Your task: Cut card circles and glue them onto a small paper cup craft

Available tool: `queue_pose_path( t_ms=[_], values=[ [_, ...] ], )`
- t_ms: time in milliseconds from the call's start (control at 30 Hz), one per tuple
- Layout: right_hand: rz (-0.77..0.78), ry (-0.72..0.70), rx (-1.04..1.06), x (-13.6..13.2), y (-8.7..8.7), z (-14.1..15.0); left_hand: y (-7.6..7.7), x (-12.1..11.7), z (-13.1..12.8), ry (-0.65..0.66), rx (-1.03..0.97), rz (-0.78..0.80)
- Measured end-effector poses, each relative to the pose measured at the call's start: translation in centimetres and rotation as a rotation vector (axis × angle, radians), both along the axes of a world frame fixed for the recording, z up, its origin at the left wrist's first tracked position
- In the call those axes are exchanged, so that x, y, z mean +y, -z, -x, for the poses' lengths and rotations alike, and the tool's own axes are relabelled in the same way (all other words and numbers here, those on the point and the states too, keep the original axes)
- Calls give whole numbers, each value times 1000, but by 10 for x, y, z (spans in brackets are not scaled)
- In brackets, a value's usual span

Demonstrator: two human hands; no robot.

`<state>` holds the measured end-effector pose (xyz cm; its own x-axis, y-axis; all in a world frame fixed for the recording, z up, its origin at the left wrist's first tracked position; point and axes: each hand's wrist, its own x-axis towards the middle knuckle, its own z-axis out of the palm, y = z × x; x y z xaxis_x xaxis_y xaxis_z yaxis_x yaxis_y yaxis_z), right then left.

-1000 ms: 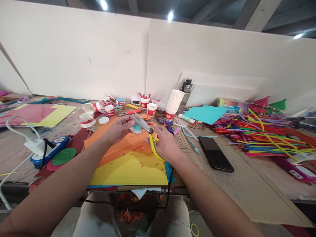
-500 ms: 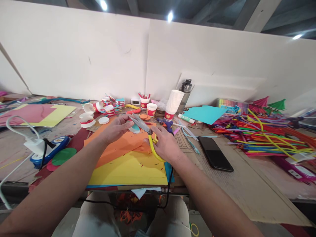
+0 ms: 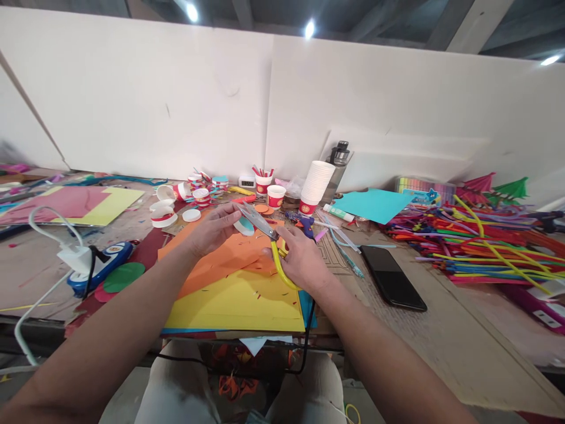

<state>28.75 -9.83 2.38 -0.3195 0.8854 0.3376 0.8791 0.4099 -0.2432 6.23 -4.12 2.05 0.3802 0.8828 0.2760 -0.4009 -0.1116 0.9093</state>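
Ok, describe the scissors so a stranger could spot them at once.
Start at the yellow sheet, centre front. Above it, the right hand holds the scissors, blades pointing toward the left hand. A looped yellow handle and shiny metal blades set them apart from the flat orange paper below.

Yellow-handled scissors [image 3: 263, 225] slant beside a teal-and-white disc [image 3: 244, 227].

Head-worn view across the desk [image 3: 30, 259]
It looks forward and down from above the lap [image 3: 180, 383], yellow-handled scissors [image 3: 281, 270] near mid-frame, white partition [image 3: 176, 94] beyond, ceiling [image 3: 286, 13] along the top.
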Motion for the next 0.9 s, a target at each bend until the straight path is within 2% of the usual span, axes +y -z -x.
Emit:
queue_pose_path(
  t_ms=[633, 900],
  values=[
    [6, 18, -36, -1, -1, 0, -4, -2, -1, -22, 11, 14],
    [-35, 23, -25, -2, 2, 1, 5, -1, -4, 28, -15, 34]
  ],
)
